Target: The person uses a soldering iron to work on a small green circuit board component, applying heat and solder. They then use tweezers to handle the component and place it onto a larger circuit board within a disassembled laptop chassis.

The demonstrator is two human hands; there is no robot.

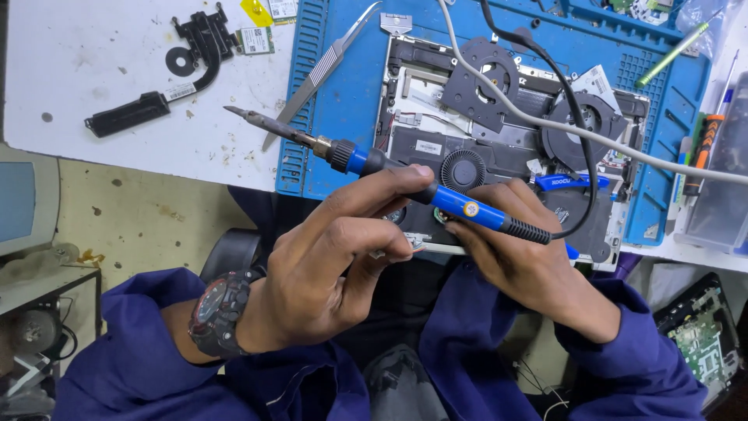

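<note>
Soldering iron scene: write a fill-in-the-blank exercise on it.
1. Both hands hold a soldering iron with a ____ handle.
2. The left hand wears a ____ on its wrist.
3. The opened laptop lies on a ____ mat.
4. Metal ____ lie on the mat's left part.

Missing words: blue; watch; blue; tweezers

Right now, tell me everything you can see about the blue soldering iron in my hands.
The blue-handled soldering iron lies nearly level across the view, its tip pointing up-left. It has a dark, discoloured metal tip and shaft, a brass-coloured collar, a black ridged collar, a blue plastic handle with a small round yellow dial, and a black ribbed strain relief from which a black cord loops away over the opened laptop chassis. The left hand pinches the handle near the front; the right hand supports the rear. The tip hangs over the white table edge, touching nothing.
</note>
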